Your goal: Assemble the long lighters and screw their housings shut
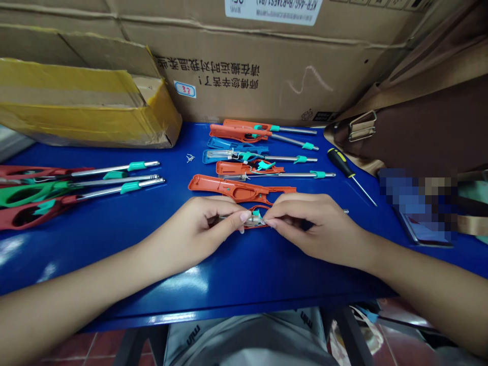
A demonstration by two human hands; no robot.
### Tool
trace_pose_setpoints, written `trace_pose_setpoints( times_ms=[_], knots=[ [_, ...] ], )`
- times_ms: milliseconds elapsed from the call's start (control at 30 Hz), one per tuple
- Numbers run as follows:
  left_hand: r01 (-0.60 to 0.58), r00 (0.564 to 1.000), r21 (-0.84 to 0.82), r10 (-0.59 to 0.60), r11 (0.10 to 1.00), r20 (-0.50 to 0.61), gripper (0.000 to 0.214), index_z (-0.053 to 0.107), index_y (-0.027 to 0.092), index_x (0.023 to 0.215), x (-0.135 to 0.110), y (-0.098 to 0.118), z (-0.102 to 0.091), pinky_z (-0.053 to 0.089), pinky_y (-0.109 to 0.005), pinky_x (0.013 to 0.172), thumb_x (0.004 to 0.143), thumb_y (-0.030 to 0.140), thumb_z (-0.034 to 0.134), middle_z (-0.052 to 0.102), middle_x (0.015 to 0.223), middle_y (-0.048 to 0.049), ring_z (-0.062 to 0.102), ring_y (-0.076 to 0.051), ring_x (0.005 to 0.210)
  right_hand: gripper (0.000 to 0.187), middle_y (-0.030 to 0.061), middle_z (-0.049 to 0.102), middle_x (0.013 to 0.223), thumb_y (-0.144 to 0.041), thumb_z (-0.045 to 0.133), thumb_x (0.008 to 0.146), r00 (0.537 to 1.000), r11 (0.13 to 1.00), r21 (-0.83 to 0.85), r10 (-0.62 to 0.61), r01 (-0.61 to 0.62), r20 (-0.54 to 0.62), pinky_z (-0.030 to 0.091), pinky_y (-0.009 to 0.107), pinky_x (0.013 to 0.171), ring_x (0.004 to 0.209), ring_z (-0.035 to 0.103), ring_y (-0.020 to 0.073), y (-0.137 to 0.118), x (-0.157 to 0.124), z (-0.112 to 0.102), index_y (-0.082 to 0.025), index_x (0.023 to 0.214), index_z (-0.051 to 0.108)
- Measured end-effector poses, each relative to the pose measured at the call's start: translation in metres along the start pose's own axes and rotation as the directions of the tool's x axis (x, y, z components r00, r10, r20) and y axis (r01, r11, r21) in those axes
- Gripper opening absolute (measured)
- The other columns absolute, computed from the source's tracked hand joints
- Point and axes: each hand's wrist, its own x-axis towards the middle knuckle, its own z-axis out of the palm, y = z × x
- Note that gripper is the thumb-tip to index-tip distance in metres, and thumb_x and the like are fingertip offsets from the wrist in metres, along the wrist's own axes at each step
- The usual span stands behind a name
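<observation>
My left hand is closed in a pinch on the clear fuel tank of an orange gas lighter lying near the table's front. Fingers and thumb of my right hand pinch together at the tank's right end, beside a teal part; whatever they hold is too small to make out. Part of the lighter's orange shell shows under the hands. Just behind them lies a loose orange half shell. Farther back are several opened lighters with metal tubes, including a blue one.
Assembled red and green lighters lie on the left of the blue table. Small screws sit near the middle back. A screwdriver and a phone are at right. Cardboard boxes stand along the back.
</observation>
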Motion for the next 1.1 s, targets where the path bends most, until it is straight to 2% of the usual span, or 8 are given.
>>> trace_pose_setpoints(
  times_ms=[100, 267, 667, 767, 900, 1100],
  knots=[
    [-0.009, 1.0, 0.013, 0.009, 1.0, -0.002, 0.026, 0.08, 0.018, 0.092, 0.0, 0.0, 0.0, 0.05, -0.016, 0.065, 0.102, 0.031, 0.06, 0.077, 0.083, 0.0013, 0.062, -0.008, 0.069, 0.016, 0.0059, 0.075, 0.084, -0.013, 0.06, 0.099, 0.999, 0.999, -0.018, -0.036, 0.036, 0.006, 0.045, 0.022, 0.06, 0.068, 0.061, 0.0093, 0.001, 0.0, -0.001, -0.011, 0.095, 0.076],
    [-0.031, 0.999, 0.029, 0.032, 0.999, -0.004, 0.025, 0.079, 0.017, 0.091, 0.0, 0.001, 0.0, 0.049, -0.016, 0.065, 0.101, 0.029, 0.06, 0.076, 0.082, 0.0017, 0.061, -0.008, 0.068, 0.015, 0.0067, 0.077, 0.091, -0.01, 0.059, 0.099, 0.995, 0.994, -0.03, -0.103, 0.103, 0.019, 0.051, 0.021, 0.074, 0.082, 0.069, 0.0114, 0.001, 0.0, -0.001, -0.012, 0.096, 0.074],
    [-0.07, 0.998, 0.094, 0.071, 0.993, 0.0, 0.024, 0.077, 0.018, 0.088, 0.001, 0.001, -0.001, 0.05, -0.016, 0.068, 0.102, 0.029, 0.061, 0.074, 0.079, 0.0028, 0.065, -0.009, 0.073, 0.016, 0.006, 0.076, 0.092, -0.01, 0.057, 0.1, 0.991, 0.99, -0.053, -0.125, 0.127, 0.045, 0.053, 0.024, 0.078, 0.086, 0.069, 0.013, 0.001, -0.001, 0.0, -0.013, 0.1, 0.073],
    [-0.115, 0.993, 0.174, 0.11, 0.978, 0.036, 0.022, 0.079, 0.022, 0.098, -0.001, 0.002, -0.007, 0.051, -0.018, 0.07, 0.102, 0.031, 0.06, 0.078, 0.088, 0.0027, 0.069, -0.01, 0.078, 0.014, 0.0052, 0.074, 0.094, -0.012, 0.059, 0.1, 0.995, 0.995, -0.047, -0.082, 0.085, 0.053, 0.052, 0.023, 0.077, 0.086, 0.068, 0.0123, 0.001, -0.001, 0.0, -0.014, 0.101, 0.072],
    [-0.156, 0.987, 0.334, 0.134, 0.93, 0.087, 0.022, 0.079, 0.025, 0.11, -0.003, 0.005, -0.02, 0.055, -0.024, 0.082, 0.102, 0.032, 0.06, 0.08, 0.106, -0.0001, 0.073, -0.015, 0.093, 0.012, 0.0045, 0.07, 0.102, -0.02, 0.065, 0.098, 0.998, 0.993, -0.117, -0.008, 0.015, 0.059, 0.052, 0.024, 0.078, 0.09, 0.066, 0.0129, 0.002, -0.002, -0.004, -0.016, 0.106, 0.072],
    [-0.225, 0.973, 0.477, 0.171, 0.85, 0.154, 0.022, 0.078, 0.023, 0.111, -0.004, 0.006, -0.026, 0.055, -0.027, 0.083, 0.102, 0.029, 0.059, 0.079, 0.108, -0.0017, 0.075, -0.017, 0.093, 0.013, 0.0047, 0.07, 0.105, -0.021, 0.062, 0.098, 0.999, 0.977, -0.212, 0.029, -0.025, 0.016, 0.052, 0.028, 0.076, 0.09, 0.067, 0.0155, 0.004, -0.001, -0.007, -0.02, 0.108, 0.071]
  ],
)
